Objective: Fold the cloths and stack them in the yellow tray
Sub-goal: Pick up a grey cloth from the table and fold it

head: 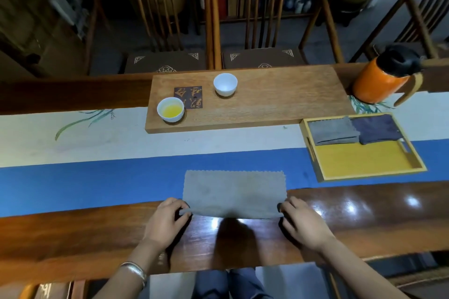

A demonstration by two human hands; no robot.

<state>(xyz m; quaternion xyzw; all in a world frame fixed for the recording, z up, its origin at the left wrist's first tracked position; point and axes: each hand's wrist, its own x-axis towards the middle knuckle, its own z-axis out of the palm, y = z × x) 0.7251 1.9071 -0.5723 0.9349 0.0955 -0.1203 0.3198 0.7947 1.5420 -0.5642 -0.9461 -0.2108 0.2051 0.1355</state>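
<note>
long glossy wooden table [364,223] under a blue and white runner [97,177], wooden chairs [150,26] behind, wooden board [267,104] with two white cups [225,84] and an orange flask [379,77] at the far edge. roughly midway by the look of it: grey folded cloth [332,131] and dark blue folded cloth [376,130] already side by side in the yellow tray [364,160] at right. still to fold and stack: grey cloth [233,192] lying flat at the near edge, left hand [167,218] and right hand [301,221] each pinching a near corner.
</note>
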